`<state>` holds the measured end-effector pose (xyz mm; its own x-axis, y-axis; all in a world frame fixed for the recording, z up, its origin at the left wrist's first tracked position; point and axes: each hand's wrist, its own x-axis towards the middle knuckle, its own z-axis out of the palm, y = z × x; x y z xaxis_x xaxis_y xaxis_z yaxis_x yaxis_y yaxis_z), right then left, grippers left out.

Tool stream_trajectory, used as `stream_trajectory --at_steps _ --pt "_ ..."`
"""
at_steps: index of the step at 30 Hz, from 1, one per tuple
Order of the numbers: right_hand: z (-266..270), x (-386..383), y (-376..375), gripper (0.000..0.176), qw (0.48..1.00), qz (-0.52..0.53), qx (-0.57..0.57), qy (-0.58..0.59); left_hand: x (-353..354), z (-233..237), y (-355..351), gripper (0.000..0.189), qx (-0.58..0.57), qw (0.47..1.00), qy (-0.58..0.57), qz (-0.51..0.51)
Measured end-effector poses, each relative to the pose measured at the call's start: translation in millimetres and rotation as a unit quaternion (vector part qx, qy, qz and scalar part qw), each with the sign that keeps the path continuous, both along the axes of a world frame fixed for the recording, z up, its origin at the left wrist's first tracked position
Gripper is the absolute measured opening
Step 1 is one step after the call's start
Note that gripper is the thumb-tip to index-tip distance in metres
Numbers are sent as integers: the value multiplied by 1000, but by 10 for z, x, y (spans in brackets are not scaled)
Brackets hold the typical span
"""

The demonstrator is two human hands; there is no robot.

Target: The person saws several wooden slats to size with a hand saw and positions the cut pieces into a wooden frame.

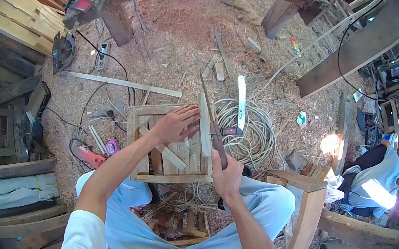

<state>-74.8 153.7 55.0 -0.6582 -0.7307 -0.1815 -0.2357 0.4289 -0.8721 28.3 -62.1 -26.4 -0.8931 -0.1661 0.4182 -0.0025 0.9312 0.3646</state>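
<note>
A small wooden slatted frame (pixel 152 175) lies flat over my knees above a sawdust-covered floor. My left hand (pixel 175 124) rests palm down on its slats, fingers spread. My right hand (pixel 226 173) is closed around the brown handle of a long narrow chisel-like blade (pixel 210 108). The blade lies along the frame's right-hand upright strip (pixel 206 120) and points away from me.
A coil of pale rope (pixel 254 131) lies right of the frame beside a white strip (pixel 240 102). A red power tool (pixel 92 156) and cables sit at the left, a circular saw (pixel 64 50) farther left. Another person (pixel 373 180) sits at the right. Timber stands around.
</note>
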Motion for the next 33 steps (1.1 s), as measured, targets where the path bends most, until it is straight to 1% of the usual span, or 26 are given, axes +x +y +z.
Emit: stream_trajectory --at_steps 1,3,4,6,7,8,9,10,11,12,13,15,16,17,19,20,22,23,25,29,31,32,33 --pt "-33 -10 2 48 1000 11 1 14 -2 7 1 31 3 1000 -3 1" --pt "-67 9 -7 48 1000 -3 -1 -13 -73 27 26 27 139 988 -22 56" --pt "-79 26 -17 48 999 -17 -7 -38 -112 58 27 27 141 988 -24 58" --pt "-162 25 -16 48 999 -22 -5 -46 -260 121 11 21 282 943 -19 176" --pt "-189 35 -15 49 998 -28 -2 -53 -368 85 29 21 282 942 -19 179" --pt "-179 53 -32 49 998 -25 -3 -53 -501 55 46 20 249 916 24 314" --pt "-160 80 -37 49 998 -24 -4 -51 -590 -20 51 19 211 870 65 440" --pt "-151 104 -19 50 999 -24 -2 -48 -649 -154 59 19 212 870 64 440" --pt "-179 116 5 50 999 -24 2 -45 -721 -292 86 19 187 855 71 478" --pt "-222 111 17 48 999 -14 9 -28 -789 -322 118 20 163 837 80 516" --pt "-239 92 22 46 1000 -4 14 -10 -808 -350 148 20 168 835 85 517" --pt "-221 83 41 46 1000 1 10 -7 -715 -373 215 19 135 880 84 447" --pt "-197 91 34 48 999 -22 -5 -28 -645 -356 227 21 130 896 34 422" --pt "-184 100 22 50 998 -45 -21 -50 -638 -346 239 21 130 897 31 422" --pt "-117 78 22 51 997 -47 -17 -58 -639 -349 281 29 147 901 27 408" --pt "-37 60 17 51 994 -60 -19 -88 -660 -345 305 29 147 902 27 405" --pt "71 11 21 50 989 -78 -10 -128 -706 -315 389 38 124 906 33 404" --pt "87 -12 25 50 988 -81 -9 -127 -726 -315 418 38 126 907 32 401" --pt "118 -47 23 49 985 -97 -35 -141 -751 -358 456 47 96 920 26 379" --pt "182 -111 45 49 980 -123 -53 -148 -682 -330 621 48 66 937 39 341" --pt "149 -134 74 47 977 -133 -59 -157 -637 -190 785 57 -5 932 34 360" --pt "137 -145 85 47 977 -136 -61 -156 -644 -124 859 57 -5 934 36 356" --pt "123 -152 100 46 975 -135 -63 -165 -660 -83 940 60 73 920 4 386"
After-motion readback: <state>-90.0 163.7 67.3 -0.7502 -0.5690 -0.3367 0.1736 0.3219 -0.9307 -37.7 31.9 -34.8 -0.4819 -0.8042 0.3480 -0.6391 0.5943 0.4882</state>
